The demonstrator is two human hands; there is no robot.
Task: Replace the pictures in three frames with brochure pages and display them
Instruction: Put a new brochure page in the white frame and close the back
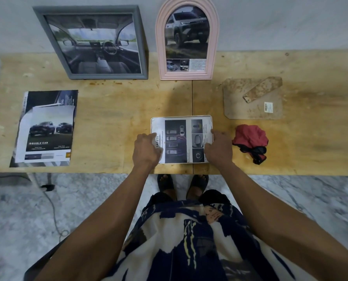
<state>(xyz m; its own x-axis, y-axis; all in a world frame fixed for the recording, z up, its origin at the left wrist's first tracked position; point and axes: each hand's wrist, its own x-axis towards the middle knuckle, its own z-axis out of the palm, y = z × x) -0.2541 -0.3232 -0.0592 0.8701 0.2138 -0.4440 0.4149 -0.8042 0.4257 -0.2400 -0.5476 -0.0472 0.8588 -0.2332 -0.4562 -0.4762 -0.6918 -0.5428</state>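
Against the grey wall lean the grey frame (92, 42) and the pink arched frame (187, 40) on the plywood table (112, 118). Near its front edge, my left hand (146, 150) and right hand (218, 148) press a brochure page (181, 138) flat, fingers bent upon it.

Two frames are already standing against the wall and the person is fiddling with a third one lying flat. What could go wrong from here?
The third frame lies near the table's front edge, so a slip by the left hand or right hand might push it off. Its backing board lies apart, so the brochure page could shift before it is closed. The grey frame and pink frame only lean on the wall; a bump to the table might topple them.
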